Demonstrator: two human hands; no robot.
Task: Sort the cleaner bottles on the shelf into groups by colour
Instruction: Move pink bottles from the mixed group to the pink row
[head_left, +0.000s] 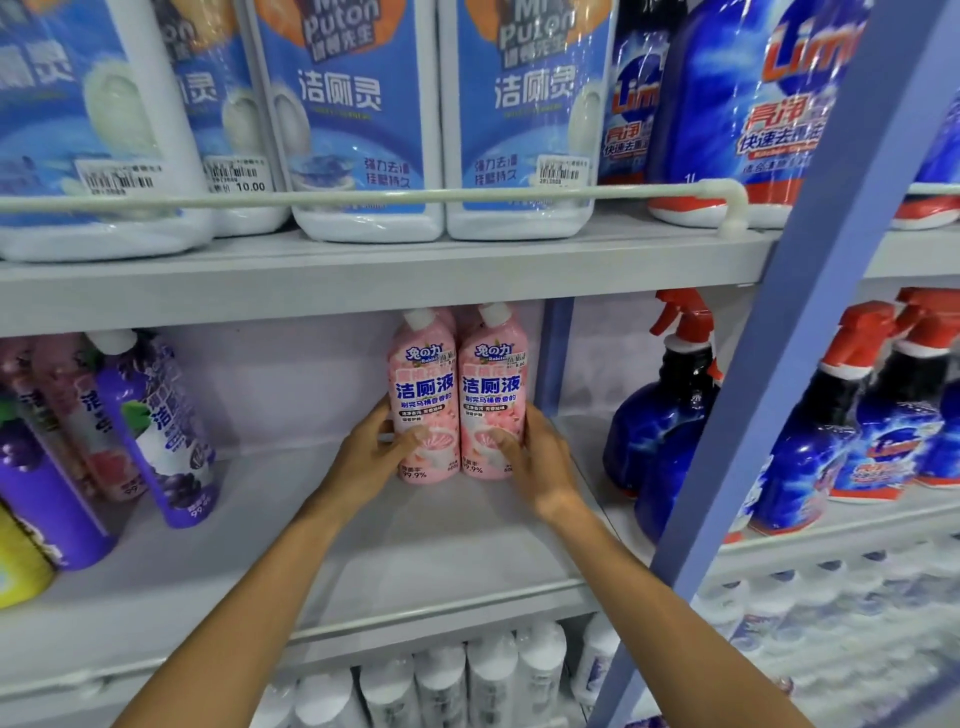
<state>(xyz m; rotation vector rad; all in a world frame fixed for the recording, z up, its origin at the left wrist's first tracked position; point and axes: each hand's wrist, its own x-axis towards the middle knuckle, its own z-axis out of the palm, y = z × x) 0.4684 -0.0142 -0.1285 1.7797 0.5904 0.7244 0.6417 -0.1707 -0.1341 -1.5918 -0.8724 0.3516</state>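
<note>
We lose the tops of the white bottles (363, 130) at the upper edge; a yellow bottle (18, 564) is cropped left; bottom-shelf bottles (441, 686) blur.

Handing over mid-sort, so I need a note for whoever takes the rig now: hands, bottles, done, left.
Left hand grips the left pink bottle; right hand grips the right pink bottle. Both stand upright, side by side, on the shelf.
At its left, purple bottles lean with a pinkish bottle among them; a yellow bottle is farthest left.
Done: two pinks paired.
Left: bring the pinkish one over.
</note>
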